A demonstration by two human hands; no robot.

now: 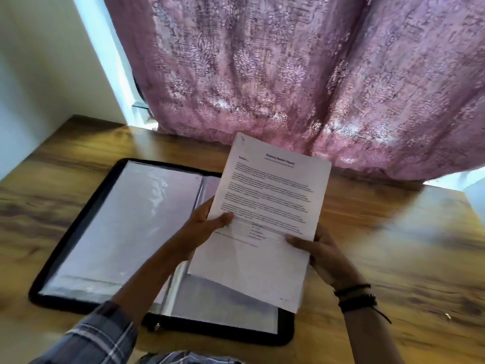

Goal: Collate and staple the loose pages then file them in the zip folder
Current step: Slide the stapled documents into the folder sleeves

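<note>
Plaid sleeve [105, 334] nearest the lens, I see my left hand [210, 227] and right hand [322, 253] each pinching the page stack [267, 200], its long axis pointing away, above the open zip folder [76, 222] lying below-left, nearer the left hand.

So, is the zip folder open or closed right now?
Open. The zip folder lies spread flat on the table, its clear sleeves exposed inside the black zip border.
</note>
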